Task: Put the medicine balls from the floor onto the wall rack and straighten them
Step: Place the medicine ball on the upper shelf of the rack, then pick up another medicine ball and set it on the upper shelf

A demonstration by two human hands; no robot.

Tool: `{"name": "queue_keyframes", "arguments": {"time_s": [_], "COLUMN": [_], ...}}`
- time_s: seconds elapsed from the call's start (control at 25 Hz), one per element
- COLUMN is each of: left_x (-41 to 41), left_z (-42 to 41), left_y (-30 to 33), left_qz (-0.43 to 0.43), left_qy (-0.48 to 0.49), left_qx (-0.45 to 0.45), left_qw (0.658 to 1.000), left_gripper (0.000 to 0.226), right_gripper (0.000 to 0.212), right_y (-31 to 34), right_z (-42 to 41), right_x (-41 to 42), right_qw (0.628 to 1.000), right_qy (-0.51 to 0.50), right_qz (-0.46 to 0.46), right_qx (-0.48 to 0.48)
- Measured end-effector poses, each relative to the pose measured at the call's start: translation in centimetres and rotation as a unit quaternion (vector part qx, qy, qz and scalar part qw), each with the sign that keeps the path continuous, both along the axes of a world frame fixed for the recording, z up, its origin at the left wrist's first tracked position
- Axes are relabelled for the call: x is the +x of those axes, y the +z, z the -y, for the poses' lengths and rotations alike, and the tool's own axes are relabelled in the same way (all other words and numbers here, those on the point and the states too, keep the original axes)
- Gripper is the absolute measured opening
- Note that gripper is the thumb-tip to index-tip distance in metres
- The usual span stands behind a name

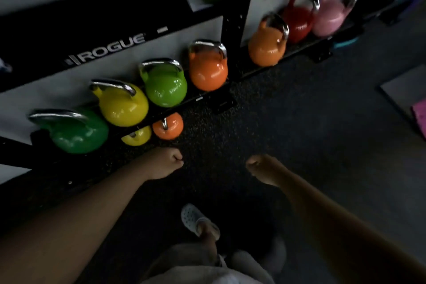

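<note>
**Inspector:** Status of the hands?

**Onlooker:** The left hand (167, 163) is curled into a loose fist with nothing in its grip. The right hand (260, 167) is likewise closed and empty. Both hang over the dark speckled rubber floor (265, 110), apart from each other.

**Inspector:** Location of the medicine balls?

**Onlooker:** None in view. Beyond the left grip runs a black steel wall rack (110, 46) carrying shiny kettlebells: a dark green one (76, 134) nearest, then a yellow kettlebell (124, 106), a lime green kettlebell (166, 87), and an orange kettlebell (208, 71) farther along. Past the rack's upright sit another orange one, a red kettlebell (297, 22) and a pink kettlebell (328, 18). Two small ones, yellow and orange, lie lower, just beyond the left grip.

**Inspector:** Progress?

**Onlooker:** In my judgement, searching or walking between loads; I cannot tell how many balls remain.

**Inspector:** Hazards?

**Onlooker:** Dim light and motion blur. A white perforated clog (196, 219) is planted below the grips, close to the rack's base; a careless step could catch the low rail or the small kettlebells. Grabbing a kettlebell instead of a ball would be the wrong item entirely.
</note>
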State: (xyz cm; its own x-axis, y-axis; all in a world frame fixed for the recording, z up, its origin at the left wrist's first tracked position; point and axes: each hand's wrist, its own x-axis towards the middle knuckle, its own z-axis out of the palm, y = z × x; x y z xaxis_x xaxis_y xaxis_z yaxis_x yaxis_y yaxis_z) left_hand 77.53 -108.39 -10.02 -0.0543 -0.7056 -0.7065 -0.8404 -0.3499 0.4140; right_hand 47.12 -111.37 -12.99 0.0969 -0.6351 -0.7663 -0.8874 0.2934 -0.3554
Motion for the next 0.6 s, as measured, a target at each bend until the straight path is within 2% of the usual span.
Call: {"name": "queue_keyframes", "arguments": {"time_s": [0.32, 0.44, 0.6], "left_x": [-2.8, -4.6, -7.9], "left_z": [-12.5, -14.9, -15.7], "left_y": [-4.4, -4.8, -5.5], "left_qz": [0.045, 0.047, 0.024], "left_qy": [-0.073, -0.134, -0.180], "left_qx": [0.090, 0.090, 0.087], "left_qw": [0.992, 0.986, 0.979], "left_gripper": [0.043, 0.043, 0.039], "right_gripper": [0.028, 0.033, 0.025], "right_y": [-4.5, -4.5, -3.8], "right_z": [-16.9, -22.3, -28.1], "right_x": [-4.8, -6.7, -7.7], "right_qw": [0.993, 0.980, 0.962], "right_qy": [-0.106, -0.196, -0.272], "right_qz": [-0.001, -0.008, -0.002], "right_qx": [0.053, 0.031, 0.021]}}
